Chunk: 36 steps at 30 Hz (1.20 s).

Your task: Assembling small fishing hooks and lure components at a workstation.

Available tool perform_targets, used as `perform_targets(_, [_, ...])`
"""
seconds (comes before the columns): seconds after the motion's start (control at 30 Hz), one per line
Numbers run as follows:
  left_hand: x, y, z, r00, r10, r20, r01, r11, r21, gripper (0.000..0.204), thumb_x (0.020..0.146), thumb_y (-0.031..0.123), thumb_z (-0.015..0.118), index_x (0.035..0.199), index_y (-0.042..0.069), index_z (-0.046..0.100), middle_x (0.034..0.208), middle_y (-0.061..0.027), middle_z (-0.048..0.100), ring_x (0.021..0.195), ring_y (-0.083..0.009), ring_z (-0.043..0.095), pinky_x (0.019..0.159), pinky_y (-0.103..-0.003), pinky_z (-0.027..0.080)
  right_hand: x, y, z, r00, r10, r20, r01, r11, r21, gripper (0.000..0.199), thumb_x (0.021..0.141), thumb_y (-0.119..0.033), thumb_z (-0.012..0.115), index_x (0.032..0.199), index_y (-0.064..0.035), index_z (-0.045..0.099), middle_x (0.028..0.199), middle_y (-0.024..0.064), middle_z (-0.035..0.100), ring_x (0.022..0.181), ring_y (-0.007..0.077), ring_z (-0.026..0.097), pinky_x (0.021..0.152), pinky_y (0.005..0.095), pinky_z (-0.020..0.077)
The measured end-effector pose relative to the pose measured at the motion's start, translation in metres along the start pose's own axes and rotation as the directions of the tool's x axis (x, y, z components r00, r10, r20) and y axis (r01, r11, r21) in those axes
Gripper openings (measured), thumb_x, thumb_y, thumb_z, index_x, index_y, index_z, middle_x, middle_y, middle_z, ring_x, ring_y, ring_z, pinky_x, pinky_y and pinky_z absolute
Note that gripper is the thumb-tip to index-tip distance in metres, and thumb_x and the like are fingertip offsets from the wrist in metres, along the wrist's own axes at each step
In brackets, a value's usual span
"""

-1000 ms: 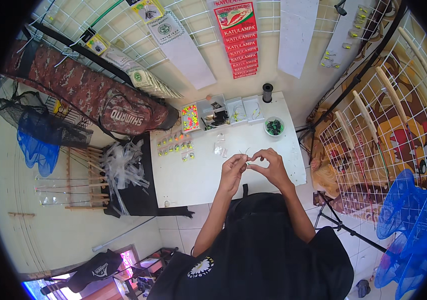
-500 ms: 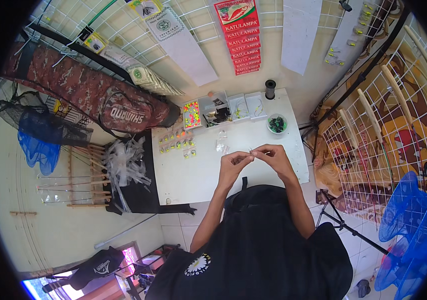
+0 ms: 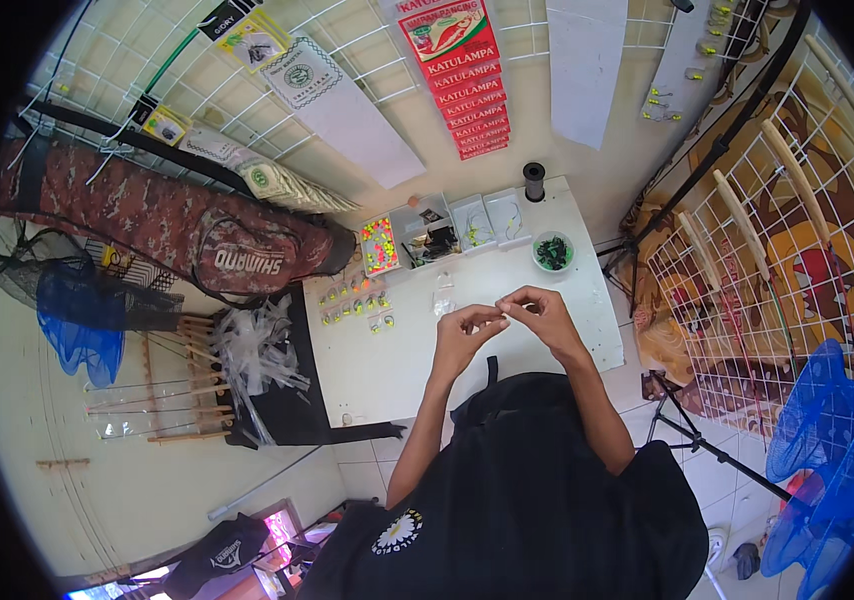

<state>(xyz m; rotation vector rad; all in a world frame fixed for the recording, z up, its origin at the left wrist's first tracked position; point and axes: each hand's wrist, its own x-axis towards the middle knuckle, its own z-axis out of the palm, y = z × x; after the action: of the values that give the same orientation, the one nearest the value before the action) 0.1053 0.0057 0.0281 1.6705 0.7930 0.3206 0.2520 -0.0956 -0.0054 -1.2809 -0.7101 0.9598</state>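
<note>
Though a black shirt (image 3: 507, 490) covers part of its near edge, the white table (image 3: 397, 380) shows much of its top, with containers grouped along the far side. Beyond its left end lies a long camouflage bag (image 3: 172, 235), whose contents do not show.

Over the middle of the table, the left hand (image 3: 462, 338) and right hand (image 3: 545, 318) meet at the fingertips, thumbs and forefingers drawn narrow. Whether anything is pinched there is too small to tell.

Among the containers, the translucent compartment box (image 3: 409, 216) is the bulkiest: slender dark pieces lie jumbled in its near part, and a small brownish piece sits farther back. Just beside it on the left stands the bead box (image 3: 381, 246), covered with round orange, yellow and reddish beads. To the right, two shallow white boxes (image 3: 507, 220) sit side by side, each with a few thin strands inside. Well apart, farther right, a round tub (image 3: 553, 252) holds a heap of blackish-green pieces; behind it stands an upright black cylinder (image 3: 534, 182).

Smallest are the clear packets: yellow and orange bits show in the rows of packets (image 3: 355, 300) at left, while the pale packets (image 3: 443, 288) lie near the left hand, their contents unclear.
</note>
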Motion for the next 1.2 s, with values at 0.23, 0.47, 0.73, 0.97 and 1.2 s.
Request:
perform_targets(0.23, [0.004,-0.003,-0.006,0.993,0.027,-0.112,-0.043,0.989,-0.141,0.027,0.082,0.008,0.074,0.107,0.002,0.067,0.091,0.0000,0.066,0.076,-0.0059,0.053,0.073,-0.022,0.044,0.004,-0.006,0.005,0.998,-0.028,-0.060,0.034,0.993,0.114,0.016,0.088,-0.015,0.069,0.098,-0.0018,0.068,0.086,0.0053,0.071,0.077,0.0087,0.063,0.073,0.0257,0.0449])
perform_targets(0.47, [0.008,0.007,0.002,0.999,0.004,0.035,0.011,0.899,-0.437,0.025,0.090,0.013,0.067,0.112,0.000,0.065,0.104,-0.0089,0.068,0.086,-0.0114,0.060,0.080,-0.028,0.045,0.005,-0.002,0.006,1.000,-0.023,-0.022,0.026,0.981,0.190,0.027,0.086,-0.005,0.070,0.104,-0.0037,0.050,0.082,0.0068,0.069,0.079,0.0083,0.063,0.069,0.0224,0.0441])
perform_targets(0.73, [0.004,0.004,0.004,1.000,-0.004,0.028,0.019,0.839,-0.544,0.014,0.091,0.013,0.067,0.099,0.002,0.067,0.104,-0.0070,0.068,0.089,-0.0099,0.057,0.081,-0.026,0.042,0.002,-0.007,0.007,0.998,0.031,0.051,-0.045,0.950,0.309,0.026,0.086,-0.007,0.071,0.101,-0.0046,0.050,0.081,0.0050,0.068,0.077,0.0072,0.061,0.067,0.0218,0.0423])
perform_targets(0.97, [0.003,0.002,0.003,0.996,-0.041,-0.075,0.002,0.886,-0.464,0.014,0.093,0.012,0.065,0.100,0.000,0.065,0.097,-0.0052,0.066,0.090,-0.0107,0.059,0.083,-0.025,0.046,0.002,-0.008,0.004,0.998,0.013,0.057,-0.016,0.999,0.042,0.020,0.083,-0.013,0.074,0.099,-0.0028,0.065,0.084,0.0018,0.070,0.074,0.0054,0.058,0.064,0.0222,0.0404])
perform_targets(1.2, [0.006,0.004,0.005,0.990,0.003,-0.141,-0.066,0.894,-0.443,0.012,0.094,0.015,0.062,0.094,0.004,0.061,0.092,-0.0031,0.065,0.078,-0.0071,0.050,0.076,-0.024,0.042,0.004,-0.008,0.002,0.997,-0.070,0.034,0.076,0.969,-0.235,0.015,0.080,-0.016,0.075,0.092,-0.0067,0.073,0.080,0.0011,0.071,0.069,0.0084,0.057,0.064,0.0249,0.0420])
